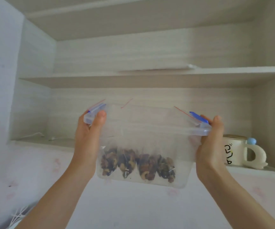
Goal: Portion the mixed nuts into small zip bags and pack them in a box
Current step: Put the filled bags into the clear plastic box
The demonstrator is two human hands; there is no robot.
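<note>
Between 2 raised hands hangs 1 clear plastic box (180, 164), held in the air in front of a pale shelf (150, 76). Inside the box, along its bottom, stand 4 small zip bags (138, 164) of mixed nuts side by side, and 3 red zip lines show near its top. The box has 2 blue latches (198, 119), 1 per end. The left hand (88, 138) grips the box's left end, thumb over the rim. The right hand (211, 146) clasps its right end. Right of the box sits 1 cream mug (237, 151).
</note>
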